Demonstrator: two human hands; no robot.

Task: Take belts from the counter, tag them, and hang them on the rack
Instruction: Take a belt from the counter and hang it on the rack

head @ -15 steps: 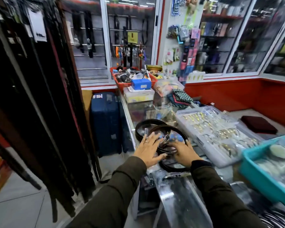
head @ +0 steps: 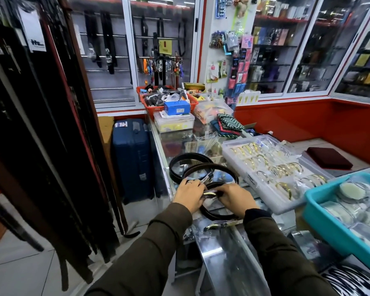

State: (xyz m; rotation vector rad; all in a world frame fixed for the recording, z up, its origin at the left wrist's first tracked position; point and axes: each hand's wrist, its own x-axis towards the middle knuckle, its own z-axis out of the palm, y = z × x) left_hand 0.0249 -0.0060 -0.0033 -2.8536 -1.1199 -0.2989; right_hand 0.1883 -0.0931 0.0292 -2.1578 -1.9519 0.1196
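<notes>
Three coiled dark belts lie on the glass counter (head: 171, 144). The far coil (head: 175, 161) and the middle coil (head: 226, 170) rest flat. The near belt (head: 217, 214) is under both my hands. My left hand (head: 189, 194) and my right hand (head: 236, 198) meet over its shiny buckle end (head: 209, 193), fingers closed around it. A rack of hanging dark belts (head: 41, 124) fills the left side, with a white tag (head: 33, 30) near its top.
A clear tray of gold bangles (head: 271, 167) sits right of the belts, a teal tub (head: 338, 216) nearer right. A blue suitcase (head: 132, 159) stands on the floor beside the counter. Red basket (head: 152, 107) and boxes crowd the counter's far end.
Both hands have drawn back toward me and closed on the near belt's buckle end. The other two coils have not moved.
</notes>
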